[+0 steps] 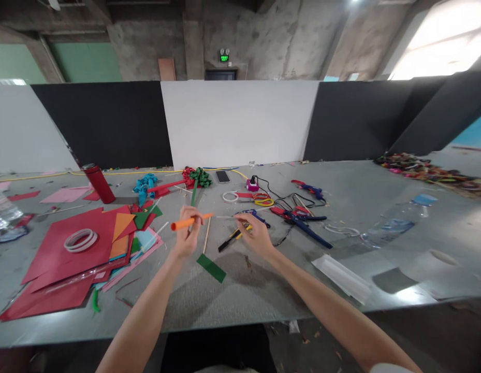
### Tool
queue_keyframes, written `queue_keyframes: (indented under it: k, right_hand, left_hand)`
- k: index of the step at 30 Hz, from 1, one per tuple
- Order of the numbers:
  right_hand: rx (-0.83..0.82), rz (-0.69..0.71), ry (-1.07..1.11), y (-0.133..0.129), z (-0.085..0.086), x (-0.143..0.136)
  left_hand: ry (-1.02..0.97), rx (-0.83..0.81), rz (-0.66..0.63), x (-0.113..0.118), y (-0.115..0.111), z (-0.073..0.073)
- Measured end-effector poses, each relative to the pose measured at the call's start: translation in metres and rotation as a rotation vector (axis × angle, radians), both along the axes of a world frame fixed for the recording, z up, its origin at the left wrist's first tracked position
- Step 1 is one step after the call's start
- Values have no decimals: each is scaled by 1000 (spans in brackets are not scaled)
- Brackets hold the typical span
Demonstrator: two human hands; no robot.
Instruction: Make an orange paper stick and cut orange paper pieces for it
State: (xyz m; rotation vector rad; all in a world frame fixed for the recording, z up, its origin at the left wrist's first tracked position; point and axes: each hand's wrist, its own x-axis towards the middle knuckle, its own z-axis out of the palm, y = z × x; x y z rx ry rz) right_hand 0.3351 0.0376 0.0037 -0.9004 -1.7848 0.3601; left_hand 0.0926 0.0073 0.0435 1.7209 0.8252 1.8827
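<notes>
My left hand (pixel 189 230) is closed around an orange rolled paper tube (pixel 181 224), wider at its left end and narrow at its right. My right hand (pixel 254 232) is closed in a pinch to the right of it. Between the tube's narrow end and my right fingertips runs a thin pale strand (pixel 224 217); its material is unclear. Below my hands, a green paper rectangle (pixel 211 268) lies by a thin wooden stick (pixel 206 235). A yellow-and-black cutter (pixel 229 239) and a blue glue gun (pixel 259 215) lie behind and beside my right hand, partly hidden.
Red paper sheets (pixel 65 238) with tape rolls (pixel 81 240) lie at left, near a red bottle (pixel 98 184). Ribbon flowers (pixel 199 177) and a phone (pixel 222 177) lie farther back. Glue guns (pixel 302 220), cords, a plastic bottle (pixel 395 223) and a paper roll (pixel 428 267) are at right.
</notes>
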Motion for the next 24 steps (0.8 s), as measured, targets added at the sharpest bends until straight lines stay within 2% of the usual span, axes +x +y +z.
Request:
queue_keyframes:
  k: [3,6,9,12,17,24]
  right_hand:
    - [85,5,-17,-11,8,-4]
    - [164,37,21,-27,16,-5]
    - [297,142,38,-40,19,-1]
    - [424,245,-50,-45,19,5]
    - [422,334,-249,-41,20,6]
    - [366,369,-356,-37,16,5]
  left_hand:
    - [323,70,43,-1,-3,2]
    - [596,84,54,-1,4,1]
    - [774,-4,55,1,13,-5]
    - [911,-137,89,2,18,-13]
    - [1197,-191,153,4,13,-13]
    - [1320,-197,133,5,8,-7]
